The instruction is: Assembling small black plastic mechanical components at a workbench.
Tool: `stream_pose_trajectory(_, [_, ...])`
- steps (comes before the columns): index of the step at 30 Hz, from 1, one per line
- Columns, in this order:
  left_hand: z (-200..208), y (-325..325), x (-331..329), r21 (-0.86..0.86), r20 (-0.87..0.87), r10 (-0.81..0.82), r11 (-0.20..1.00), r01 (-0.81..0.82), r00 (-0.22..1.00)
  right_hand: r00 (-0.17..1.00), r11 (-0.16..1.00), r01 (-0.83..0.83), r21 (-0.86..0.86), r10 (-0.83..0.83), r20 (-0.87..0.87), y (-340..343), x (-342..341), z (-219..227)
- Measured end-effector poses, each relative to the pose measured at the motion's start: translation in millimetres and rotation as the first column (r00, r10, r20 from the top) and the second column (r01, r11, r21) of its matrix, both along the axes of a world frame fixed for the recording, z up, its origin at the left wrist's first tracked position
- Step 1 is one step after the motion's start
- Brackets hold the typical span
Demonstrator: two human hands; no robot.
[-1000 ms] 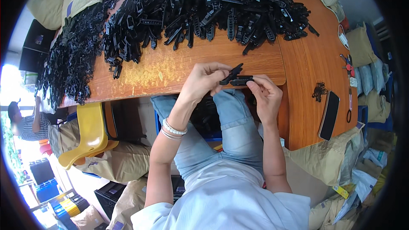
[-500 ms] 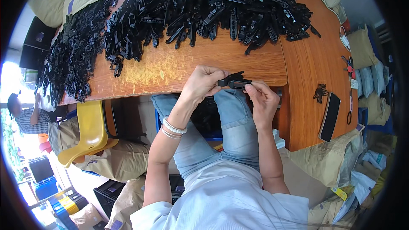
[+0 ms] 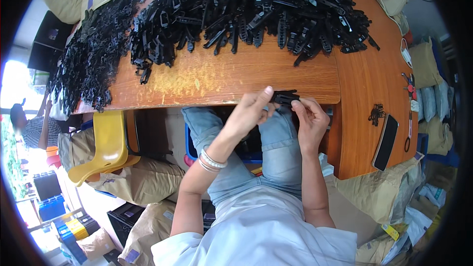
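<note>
Just past the table's front edge, above my lap, my right hand (image 3: 311, 120) pinches a small bundle of slim black plastic clip-like parts (image 3: 286, 97) between thumb and fingers. The parts point left, toward my other hand. Beside their left end is my left hand (image 3: 250, 112), its thumb raised apart from the half-curled fingers, with nothing seen in its grip. Whether its fingertips touch the parts is hard to make out. A large heap of similar long black plastic parts (image 3: 236, 15) covers the far side of the wooden table (image 3: 236, 76).
A pile of smaller black pieces (image 3: 93, 54) lies at the table's left. On the right are a phone (image 3: 385, 143), a small black cluster (image 3: 376, 114), and red-handled pliers (image 3: 410, 87). A yellow chair (image 3: 109, 140) and stuffed sacks (image 3: 143, 180) stand left. Another person (image 3: 39, 127) is at far left.
My left thumb has lifted and the left fingers have loosened from the black parts. The right hand keeps its pinch. The whole view has shifted slightly.
</note>
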State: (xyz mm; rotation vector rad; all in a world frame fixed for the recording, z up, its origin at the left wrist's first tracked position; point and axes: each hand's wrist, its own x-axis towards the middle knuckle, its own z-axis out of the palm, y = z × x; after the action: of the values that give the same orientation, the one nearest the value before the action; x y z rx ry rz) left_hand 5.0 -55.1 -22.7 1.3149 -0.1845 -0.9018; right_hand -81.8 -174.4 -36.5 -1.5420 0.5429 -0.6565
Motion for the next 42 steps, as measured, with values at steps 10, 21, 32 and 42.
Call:
stream_pose_trajectory(10, [-10,12,1,-0.061,0.305,0.002,0.998,0.018,0.952,0.980,0.960,-0.193,0.204,0.179,0.089,14,-2,5])
stream_pose_trajectory(21, [3,28,9,-0.106,0.330,-0.110,0.982,0.153,0.938,0.930,0.908,-0.366,0.204,0.355,0.092,15,-3,10])
stream_pose_trajectory(32, [4,60,198,0.141,0.949,-0.305,0.626,-0.767,-0.075,0.931,0.891,-0.365,0.270,0.350,0.105,12,-4,2])
stream_pose_trajectory(42, [25,79,180,0.097,0.951,-0.264,0.746,-0.659,-0.160,0.940,0.891,-0.340,0.302,0.327,0.095,7,-2,-2])
